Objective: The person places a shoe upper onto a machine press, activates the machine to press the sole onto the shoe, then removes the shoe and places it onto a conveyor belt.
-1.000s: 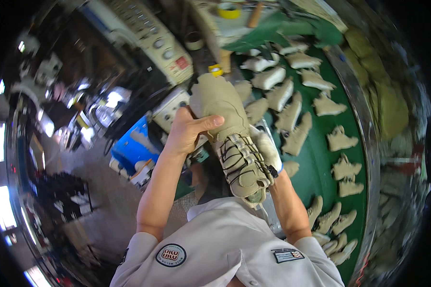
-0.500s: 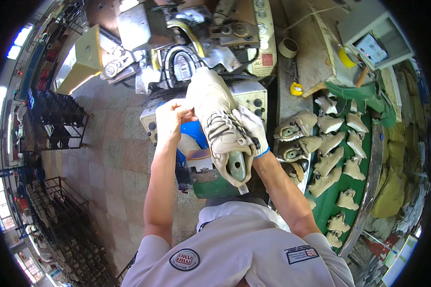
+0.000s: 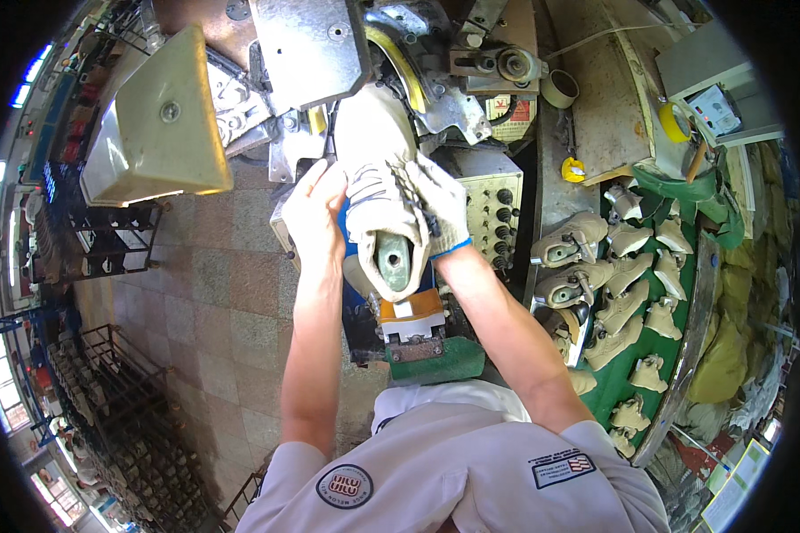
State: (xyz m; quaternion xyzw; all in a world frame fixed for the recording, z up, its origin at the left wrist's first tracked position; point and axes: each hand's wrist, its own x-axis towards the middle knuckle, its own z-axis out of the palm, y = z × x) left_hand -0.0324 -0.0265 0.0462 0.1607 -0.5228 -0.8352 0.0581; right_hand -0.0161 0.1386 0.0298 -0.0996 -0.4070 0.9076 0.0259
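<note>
A beige lace-up shoe upper (image 3: 375, 133) sits on a green last (image 3: 394, 260), its heel toward me and its toe between the metal parts of a machine (image 3: 316, 53). My bare left hand (image 3: 318, 209) grips the shoe's left side, the fingers partly hidden against it. On the other side, my right hand (image 3: 439, 206), in a white glove with a blue cuff, is closed around the shoe by the laces. Just beneath the heel is a machine support with a brown-orange pad (image 3: 412, 306).
A cream machine housing (image 3: 156, 133) juts out at the left. A panel of black knobs (image 3: 493, 209) stands right of my glove. Further right, several beige shoes (image 3: 622, 311) lie on a green conveyor (image 3: 606, 391). Dark racks (image 3: 107, 400) stand at the left.
Both hands have brought the shoe forward and turned it straighter, with its toe now in among the machine's parts. My left hand has shifted further along its side.
</note>
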